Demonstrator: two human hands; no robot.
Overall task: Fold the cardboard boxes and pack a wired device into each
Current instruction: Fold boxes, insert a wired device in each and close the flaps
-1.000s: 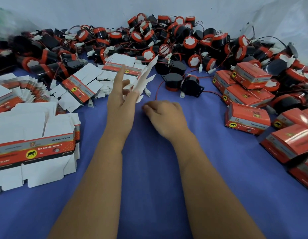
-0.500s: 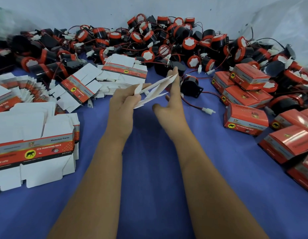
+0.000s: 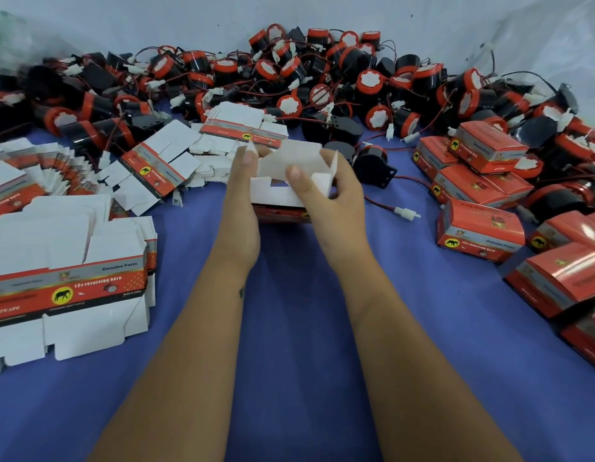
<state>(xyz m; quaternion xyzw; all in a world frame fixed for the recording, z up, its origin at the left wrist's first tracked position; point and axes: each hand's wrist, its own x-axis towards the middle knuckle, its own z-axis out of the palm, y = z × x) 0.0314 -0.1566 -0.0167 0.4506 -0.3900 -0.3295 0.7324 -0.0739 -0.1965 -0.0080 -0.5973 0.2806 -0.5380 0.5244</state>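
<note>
Both hands hold one cardboard box in front of me, opened into a sleeve with its white flaps up and its red printed side down. My left hand grips its left side, thumb on a flap. My right hand grips its right side, thumb pressing on the white top panel. A black and red wired device lies just right of the box, its red wire and white plug trailing on the blue cloth.
Flat unfolded boxes are stacked at the left, and more flat boxes fan out behind them. A big heap of wired devices fills the back. Closed red boxes are piled at the right. Blue cloth lies under my forearms.
The flat box, first held by my left hand alone, has been taken in both hands and opened into a sleeve. Both hands have come closer together around it.
</note>
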